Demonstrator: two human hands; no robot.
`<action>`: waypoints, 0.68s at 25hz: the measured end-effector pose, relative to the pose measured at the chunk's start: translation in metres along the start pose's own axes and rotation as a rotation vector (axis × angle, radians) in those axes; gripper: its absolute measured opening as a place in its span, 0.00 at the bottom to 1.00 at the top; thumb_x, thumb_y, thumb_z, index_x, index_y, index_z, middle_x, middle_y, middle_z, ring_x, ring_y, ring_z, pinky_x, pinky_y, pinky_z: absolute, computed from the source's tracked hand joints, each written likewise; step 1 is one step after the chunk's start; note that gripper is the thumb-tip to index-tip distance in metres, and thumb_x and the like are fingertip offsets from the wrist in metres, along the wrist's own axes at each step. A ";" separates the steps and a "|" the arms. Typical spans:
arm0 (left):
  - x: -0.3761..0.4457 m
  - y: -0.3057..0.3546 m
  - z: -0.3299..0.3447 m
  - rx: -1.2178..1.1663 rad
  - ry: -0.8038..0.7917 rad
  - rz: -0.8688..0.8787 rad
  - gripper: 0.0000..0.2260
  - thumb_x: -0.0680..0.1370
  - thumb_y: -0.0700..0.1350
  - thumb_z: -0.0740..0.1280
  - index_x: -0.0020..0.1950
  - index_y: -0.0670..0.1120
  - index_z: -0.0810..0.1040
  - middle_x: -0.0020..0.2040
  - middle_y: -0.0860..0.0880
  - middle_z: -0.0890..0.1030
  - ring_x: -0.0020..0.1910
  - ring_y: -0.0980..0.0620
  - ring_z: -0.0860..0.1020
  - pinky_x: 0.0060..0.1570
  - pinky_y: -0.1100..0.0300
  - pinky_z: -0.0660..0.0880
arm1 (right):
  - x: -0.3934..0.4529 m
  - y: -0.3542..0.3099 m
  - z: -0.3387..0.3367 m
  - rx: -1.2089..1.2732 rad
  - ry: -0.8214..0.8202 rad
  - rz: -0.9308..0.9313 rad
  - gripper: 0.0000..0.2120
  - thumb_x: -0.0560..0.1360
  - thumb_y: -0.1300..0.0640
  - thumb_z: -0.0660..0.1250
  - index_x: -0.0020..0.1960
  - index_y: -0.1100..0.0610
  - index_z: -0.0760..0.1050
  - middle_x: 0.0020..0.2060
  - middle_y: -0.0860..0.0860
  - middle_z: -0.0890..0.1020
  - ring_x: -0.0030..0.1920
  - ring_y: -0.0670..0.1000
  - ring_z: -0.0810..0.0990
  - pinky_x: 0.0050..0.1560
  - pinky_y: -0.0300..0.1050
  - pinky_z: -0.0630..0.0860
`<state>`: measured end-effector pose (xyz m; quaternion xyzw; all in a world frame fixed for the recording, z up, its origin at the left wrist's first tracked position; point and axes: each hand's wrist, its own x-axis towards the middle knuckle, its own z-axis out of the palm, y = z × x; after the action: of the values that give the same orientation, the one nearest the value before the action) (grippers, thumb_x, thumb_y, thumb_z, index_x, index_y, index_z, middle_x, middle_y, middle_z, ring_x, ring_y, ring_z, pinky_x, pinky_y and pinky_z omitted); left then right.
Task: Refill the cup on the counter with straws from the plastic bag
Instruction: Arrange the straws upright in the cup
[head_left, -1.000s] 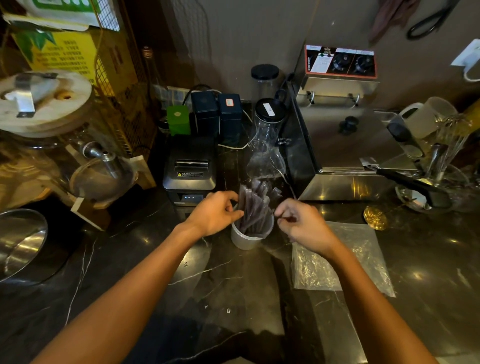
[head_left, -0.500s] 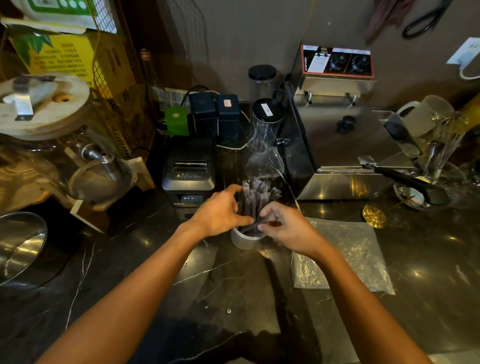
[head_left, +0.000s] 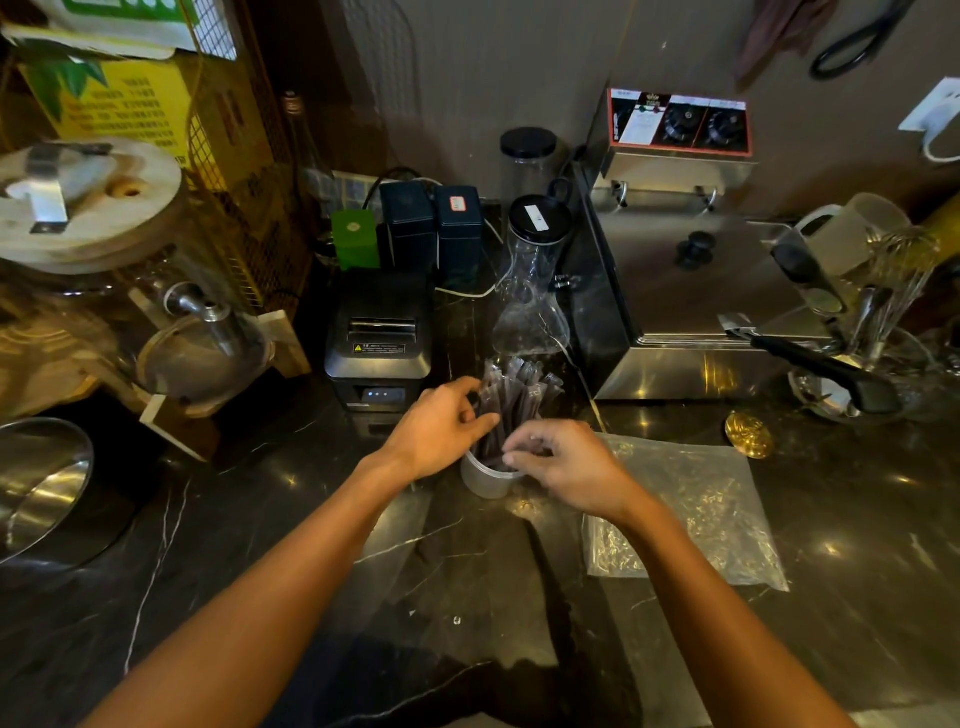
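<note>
free: counter (head_left: 270, 551) front | blocked: printer (head_left: 379, 338), fryer (head_left: 691, 291) behind cup (head_left: 485, 478)

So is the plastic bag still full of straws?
No, the plastic bag lies flat on the counter, and the straws stand in the cup.

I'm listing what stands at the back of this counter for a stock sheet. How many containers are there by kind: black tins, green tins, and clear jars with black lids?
Black tins: 2
Green tins: 1
Clear jars with black lids: 2
Total: 5
</note>
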<state>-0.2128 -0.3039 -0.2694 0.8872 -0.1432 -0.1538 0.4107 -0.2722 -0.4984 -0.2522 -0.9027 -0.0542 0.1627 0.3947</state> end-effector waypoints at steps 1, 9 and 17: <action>-0.001 0.000 -0.002 -0.019 0.008 -0.022 0.27 0.80 0.48 0.71 0.77 0.45 0.69 0.38 0.51 0.81 0.35 0.60 0.79 0.39 0.65 0.73 | 0.002 -0.001 0.000 0.012 0.043 -0.012 0.04 0.80 0.53 0.70 0.52 0.51 0.84 0.45 0.45 0.84 0.44 0.38 0.81 0.43 0.34 0.75; -0.022 -0.004 -0.033 -0.122 0.062 -0.061 0.08 0.77 0.46 0.75 0.52 0.44 0.81 0.39 0.43 0.83 0.35 0.52 0.79 0.43 0.49 0.80 | 0.003 -0.032 -0.043 0.113 0.205 -0.067 0.07 0.82 0.56 0.69 0.48 0.52 0.84 0.41 0.51 0.87 0.32 0.40 0.81 0.32 0.33 0.74; -0.041 0.018 -0.027 -0.513 -0.398 0.018 0.08 0.80 0.44 0.72 0.53 0.42 0.87 0.37 0.47 0.86 0.25 0.58 0.72 0.25 0.66 0.66 | -0.011 -0.048 -0.086 0.743 0.481 -0.041 0.08 0.81 0.60 0.69 0.52 0.66 0.82 0.32 0.53 0.77 0.28 0.48 0.72 0.30 0.44 0.75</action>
<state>-0.2420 -0.2813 -0.2320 0.7058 -0.1852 -0.3518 0.5863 -0.2519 -0.5281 -0.1601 -0.7103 0.0836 -0.0512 0.6971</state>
